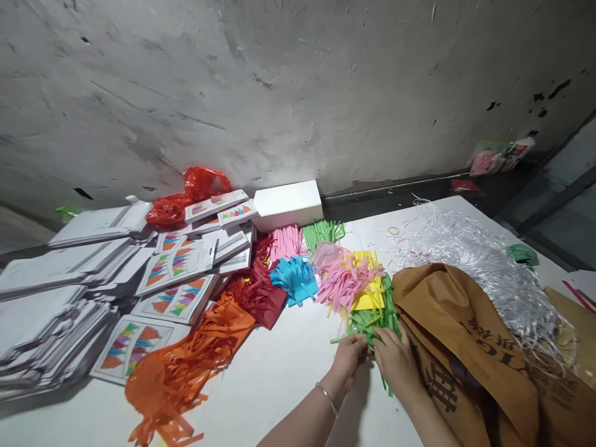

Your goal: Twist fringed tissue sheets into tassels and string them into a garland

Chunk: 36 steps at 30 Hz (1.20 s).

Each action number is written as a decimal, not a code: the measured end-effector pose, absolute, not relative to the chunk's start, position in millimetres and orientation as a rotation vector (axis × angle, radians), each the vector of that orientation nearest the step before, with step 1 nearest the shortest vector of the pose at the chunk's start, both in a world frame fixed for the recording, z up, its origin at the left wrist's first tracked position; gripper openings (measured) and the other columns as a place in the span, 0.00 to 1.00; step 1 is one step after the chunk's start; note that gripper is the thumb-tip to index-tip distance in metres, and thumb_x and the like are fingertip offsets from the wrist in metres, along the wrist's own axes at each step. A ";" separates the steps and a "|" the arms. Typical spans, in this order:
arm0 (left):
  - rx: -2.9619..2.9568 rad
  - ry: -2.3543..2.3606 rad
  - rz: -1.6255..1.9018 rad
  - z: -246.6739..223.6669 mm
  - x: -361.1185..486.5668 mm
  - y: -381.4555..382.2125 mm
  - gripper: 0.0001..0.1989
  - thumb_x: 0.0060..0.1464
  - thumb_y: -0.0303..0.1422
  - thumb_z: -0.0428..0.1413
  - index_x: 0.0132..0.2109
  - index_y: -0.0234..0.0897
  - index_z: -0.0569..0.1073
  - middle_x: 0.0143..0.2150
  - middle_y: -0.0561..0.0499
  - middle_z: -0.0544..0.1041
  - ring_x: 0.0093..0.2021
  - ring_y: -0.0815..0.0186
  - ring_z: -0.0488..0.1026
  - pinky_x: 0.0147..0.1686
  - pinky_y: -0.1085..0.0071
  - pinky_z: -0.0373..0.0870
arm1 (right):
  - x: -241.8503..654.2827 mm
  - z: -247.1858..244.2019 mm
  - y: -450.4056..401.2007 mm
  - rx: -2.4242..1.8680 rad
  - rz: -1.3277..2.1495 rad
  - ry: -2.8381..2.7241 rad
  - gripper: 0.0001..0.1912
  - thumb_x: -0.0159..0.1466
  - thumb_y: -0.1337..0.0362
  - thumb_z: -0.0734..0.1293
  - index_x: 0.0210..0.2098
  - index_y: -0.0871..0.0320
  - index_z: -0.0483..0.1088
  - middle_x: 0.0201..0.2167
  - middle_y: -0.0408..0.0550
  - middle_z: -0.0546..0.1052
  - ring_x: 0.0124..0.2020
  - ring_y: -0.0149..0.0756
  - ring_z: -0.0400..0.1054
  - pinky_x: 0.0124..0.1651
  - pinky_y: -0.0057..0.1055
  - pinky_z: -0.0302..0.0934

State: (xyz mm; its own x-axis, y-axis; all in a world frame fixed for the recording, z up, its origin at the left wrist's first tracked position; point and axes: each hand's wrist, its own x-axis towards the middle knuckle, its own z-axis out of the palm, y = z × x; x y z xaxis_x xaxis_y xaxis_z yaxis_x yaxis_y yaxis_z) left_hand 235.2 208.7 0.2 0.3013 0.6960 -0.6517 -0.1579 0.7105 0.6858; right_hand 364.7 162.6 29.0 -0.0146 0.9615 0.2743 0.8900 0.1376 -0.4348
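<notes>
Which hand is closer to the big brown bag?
Right. The right hand is just beside the brown bag; the left hand is farther away, past the right hand.

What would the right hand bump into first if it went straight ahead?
The right hand would probably meet the green fringed paper strips right in front; depth makes exact contact hard to judge.

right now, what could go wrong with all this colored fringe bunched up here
The green fringe by the left hand and right hand could tangle with the yellow piece next to it. The pink fringe has loose strips that might crease or snag. The brown bag sits close beside the right hand, so it could get bumped.
</notes>
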 end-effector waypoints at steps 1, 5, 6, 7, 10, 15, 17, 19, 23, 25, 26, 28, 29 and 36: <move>0.563 1.135 0.609 0.6 235.8 208.2 0.08 0.65 0.35 0.57 0.42 0.32 0.74 0.35 0.53 0.76 0.30 0.70 0.74 0.30 0.71 0.74 | 365.9 27.9 162.2 -1.755 0.194 -1.905 0.15 0.66 0.76 0.59 0.36 0.56 0.75 0.45 0.48 0.80 0.49 0.42 0.71 0.68 0.56 0.42; 0.552 1.142 0.624 4.2 238.3 205.1 0.08 0.64 0.33 0.57 0.38 0.32 0.73 0.31 0.55 0.74 0.27 0.71 0.72 0.28 0.73 0.72 | 371.2 19.7 162.1 -1.712 0.217 -1.825 0.14 0.66 0.74 0.59 0.31 0.54 0.72 0.37 0.43 0.79 0.45 0.39 0.71 0.68 0.55 0.43; 0.545 1.143 0.626 5.5 238.7 204.5 0.09 0.64 0.33 0.58 0.37 0.32 0.73 0.30 0.56 0.73 0.27 0.71 0.72 0.27 0.74 0.72 | 372.3 17.5 162.7 -1.711 0.222 -1.801 0.12 0.65 0.74 0.60 0.30 0.54 0.70 0.36 0.43 0.78 0.45 0.39 0.71 0.67 0.55 0.44; 0.537 1.143 0.624 6.9 239.0 204.1 0.09 0.64 0.33 0.57 0.36 0.32 0.72 0.29 0.56 0.73 0.27 0.71 0.72 0.27 0.74 0.72 | 373.3 15.4 163.4 -1.713 0.228 -1.775 0.11 0.64 0.74 0.62 0.28 0.54 0.69 0.36 0.43 0.78 0.44 0.39 0.71 0.67 0.55 0.45; 0.517 1.140 0.599 10.0 239.6 205.0 0.10 0.65 0.34 0.57 0.36 0.33 0.72 0.27 0.57 0.71 0.26 0.71 0.72 0.26 0.74 0.70 | 375.0 11.0 165.3 -1.729 0.255 -1.694 0.11 0.61 0.73 0.65 0.25 0.54 0.65 0.37 0.45 0.77 0.45 0.42 0.70 0.63 0.54 0.50; 0.588 1.159 0.514 9.9 239.8 211.9 0.10 0.66 0.37 0.56 0.42 0.32 0.73 0.35 0.53 0.75 0.30 0.70 0.74 0.29 0.71 0.74 | 374.7 6.2 163.0 -1.751 0.319 -1.557 0.09 0.61 0.71 0.65 0.25 0.54 0.65 0.42 0.49 0.75 0.45 0.45 0.70 0.50 0.44 0.62; 0.675 1.175 0.480 10.2 239.4 214.6 0.11 0.65 0.37 0.56 0.44 0.32 0.73 0.37 0.52 0.76 0.31 0.69 0.74 0.30 0.70 0.74 | 374.3 3.9 160.6 -1.743 0.347 -1.503 0.10 0.63 0.69 0.63 0.25 0.54 0.65 0.42 0.50 0.73 0.44 0.42 0.70 0.46 0.39 0.65; 0.800 1.200 0.468 12.6 238.6 216.5 0.10 0.65 0.37 0.56 0.43 0.33 0.73 0.36 0.52 0.75 0.30 0.69 0.73 0.30 0.71 0.73 | 374.2 2.1 158.0 -1.730 0.369 -1.460 0.11 0.66 0.65 0.63 0.26 0.55 0.65 0.41 0.50 0.73 0.43 0.40 0.71 0.45 0.35 0.66; 1.150 1.258 0.534 26.1 235.7 220.0 0.02 0.58 0.26 0.59 0.36 0.34 0.73 0.31 0.55 0.70 0.32 0.68 0.69 0.35 0.70 0.69 | 376.0 1.9 153.1 -1.713 0.383 -1.423 0.12 0.67 0.62 0.63 0.27 0.55 0.67 0.41 0.50 0.73 0.43 0.40 0.72 0.46 0.34 0.67; 1.348 1.242 0.553 35.5 234.1 223.1 0.06 0.52 0.20 0.59 0.32 0.35 0.73 0.32 0.54 0.69 0.36 0.65 0.68 0.41 0.68 0.67 | 377.4 3.0 151.8 -1.700 0.383 -1.428 0.12 0.67 0.61 0.63 0.28 0.55 0.68 0.41 0.50 0.73 0.43 0.40 0.72 0.45 0.34 0.67; 1.440 1.217 0.543 40.1 233.2 225.1 0.07 0.50 0.19 0.58 0.31 0.36 0.74 0.32 0.53 0.69 0.38 0.63 0.68 0.42 0.67 0.66 | 378.1 3.6 151.6 -1.694 0.379 -1.431 0.12 0.67 0.61 0.64 0.28 0.55 0.69 0.41 0.50 0.73 0.43 0.40 0.72 0.45 0.34 0.67; 1.597 1.147 0.498 48.0 231.2 229.7 0.08 0.51 0.20 0.56 0.30 0.37 0.76 0.33 0.52 0.70 0.38 0.62 0.68 0.43 0.66 0.65 | 379.5 4.5 152.0 -1.684 0.365 -1.438 0.12 0.67 0.60 0.64 0.28 0.55 0.70 0.41 0.50 0.74 0.42 0.40 0.72 0.44 0.34 0.67; 1.663 1.108 0.471 51.0 230.1 232.2 0.08 0.52 0.21 0.56 0.31 0.37 0.77 0.34 0.51 0.71 0.37 0.61 0.69 0.43 0.66 0.65 | 380.0 4.8 152.6 -1.679 0.356 -1.444 0.12 0.67 0.60 0.64 0.28 0.55 0.70 0.41 0.50 0.74 0.42 0.40 0.73 0.43 0.34 0.67; 1.923 0.931 0.359 52.6 225.0 248.2 0.06 0.52 0.24 0.57 0.31 0.37 0.77 0.33 0.50 0.73 0.35 0.62 0.70 0.37 0.70 0.66 | 380.4 6.1 154.0 -1.652 0.292 -1.506 0.12 0.67 0.61 0.64 0.28 0.54 0.71 0.42 0.49 0.76 0.42 0.40 0.73 0.43 0.35 0.67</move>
